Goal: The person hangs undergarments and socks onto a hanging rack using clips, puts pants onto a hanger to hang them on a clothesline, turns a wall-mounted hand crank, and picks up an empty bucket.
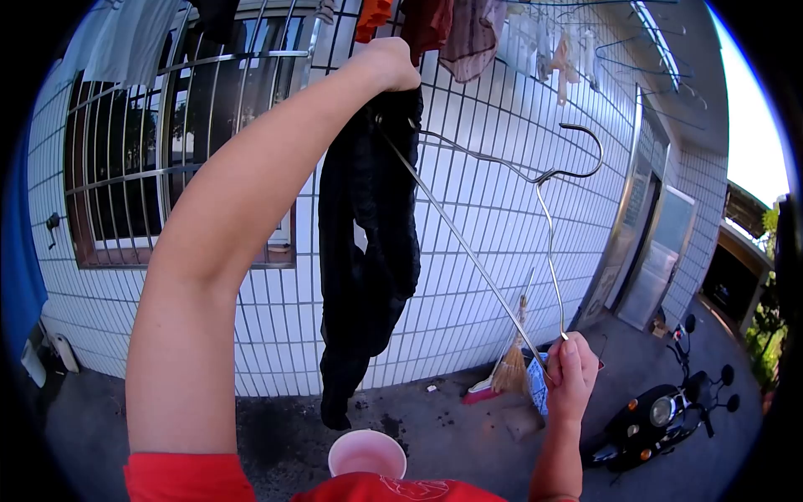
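My left hand [393, 64] is raised at the top middle, fingers closed on a long black garment [368, 234] that hangs down in front of the tiled wall. Low on the right, my right hand [573, 368] grips one corner of a metal wire clothes hanger [549, 176]. The hanger is tilted, its hook pointing up and to the right. Its far end reaches the upper part of the garment, just below my left hand; whether it sits inside the cloth I cannot tell. Beneath the garment, a pink basin [366, 453] rests on the ground.
Laundry [474, 38] and empty hangers [644, 63] hang overhead. A barred window [180, 151] is set in the wall at left. By the wall stand a straw broom [511, 368] and a red dustpan [480, 391]. A dark scooter [665, 414] is parked at right.
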